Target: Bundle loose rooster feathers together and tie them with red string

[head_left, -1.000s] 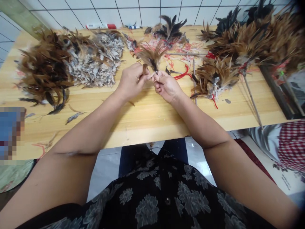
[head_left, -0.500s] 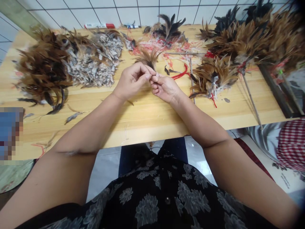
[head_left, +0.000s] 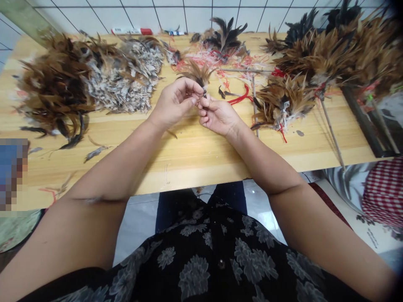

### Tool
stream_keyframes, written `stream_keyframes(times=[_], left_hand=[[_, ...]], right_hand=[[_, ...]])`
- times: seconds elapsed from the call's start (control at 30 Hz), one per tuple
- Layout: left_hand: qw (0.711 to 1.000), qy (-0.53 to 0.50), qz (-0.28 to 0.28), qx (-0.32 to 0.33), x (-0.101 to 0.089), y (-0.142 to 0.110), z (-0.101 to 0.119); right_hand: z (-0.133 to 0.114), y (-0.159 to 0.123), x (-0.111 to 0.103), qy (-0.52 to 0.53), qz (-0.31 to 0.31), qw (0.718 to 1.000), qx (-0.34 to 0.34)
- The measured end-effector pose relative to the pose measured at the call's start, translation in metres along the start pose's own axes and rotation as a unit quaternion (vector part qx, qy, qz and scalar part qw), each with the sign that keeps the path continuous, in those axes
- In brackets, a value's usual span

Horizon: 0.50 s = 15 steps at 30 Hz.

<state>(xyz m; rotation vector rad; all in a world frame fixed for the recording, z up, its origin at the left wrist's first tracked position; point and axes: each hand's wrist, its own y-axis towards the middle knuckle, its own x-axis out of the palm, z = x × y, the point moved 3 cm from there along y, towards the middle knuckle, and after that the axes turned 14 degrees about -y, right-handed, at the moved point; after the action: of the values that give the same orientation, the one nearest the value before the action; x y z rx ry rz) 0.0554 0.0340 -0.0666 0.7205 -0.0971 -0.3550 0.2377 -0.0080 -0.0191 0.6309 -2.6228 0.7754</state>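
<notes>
My two hands meet over the wooden table. My right hand (head_left: 219,115) has its thumb and fingers pinched at the dark quill end of a small bundle of brown feathers (head_left: 197,72), whose tips fan out toward the back of the table. My left hand (head_left: 176,100) curls in from the other side, with thumb and fingertips drawn together close to that quill end. What the left fingertips hold is too small to make out. Loose red strips (head_left: 241,97) lie just right of the bundle.
A big heap of brown and grey feathers (head_left: 122,79) covers the left. Tangled pink and red string (head_left: 208,61) lies behind my hands. On the right are a tied feather cluster (head_left: 286,100), a feather duster with a stick handle (head_left: 332,130) and a dark frame (head_left: 362,121). Markers (head_left: 132,31) lie by the tiled wall.
My fingertips have parted slightly, and more of the bundle's dark quill end shows between them. My left fingers have shifted a little up. The view has shifted slightly.
</notes>
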Motion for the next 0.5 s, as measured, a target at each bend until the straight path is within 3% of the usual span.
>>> stream_keyframes(times=[0.27, 0.5], left_hand=[[0.996, 0.068, 0.002, -0.055, -0.001, 0.0, 0.004], [0.996, 0.08, -0.017, -0.023, -0.011, 0.003, -0.003]], right_hand=[[0.004, 0.006, -0.005, -0.046, -0.006, 0.998, -0.032], [0.002, 0.0, -0.003, -0.041, -0.019, 0.998, -0.034]])
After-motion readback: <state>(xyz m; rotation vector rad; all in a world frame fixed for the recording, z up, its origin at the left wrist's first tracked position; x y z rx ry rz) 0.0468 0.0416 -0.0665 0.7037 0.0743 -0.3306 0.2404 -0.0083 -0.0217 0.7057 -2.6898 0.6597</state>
